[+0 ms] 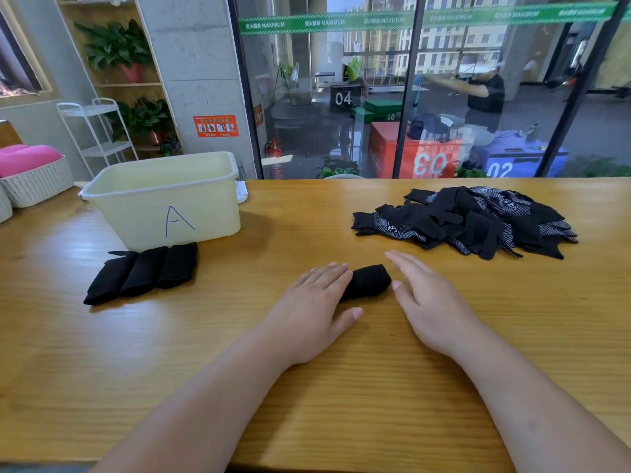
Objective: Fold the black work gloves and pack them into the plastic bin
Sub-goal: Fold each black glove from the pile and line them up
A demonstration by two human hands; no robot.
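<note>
A folded black glove bundle (370, 280) lies on the wooden table (307, 387) between my hands. My left hand (309, 310) lies flat with straight fingers, its fingertips resting on the bundle's left end. My right hand (425, 300) is flat just right of the bundle, fingers straight, thumb near its right end. Three folded glove bundles (143, 273) sit side by side in front of the pale yellow plastic bin (164, 199) marked "A" at the left. A loose pile of black dotted work gloves (474, 220) lies at the far right.
A white woven basket (36, 184) with a pink cushion stands at the table's left edge. Behind the table are a glass wall, a white wire rack (99, 131) and shelves with potted plants. A person stands beyond the glass.
</note>
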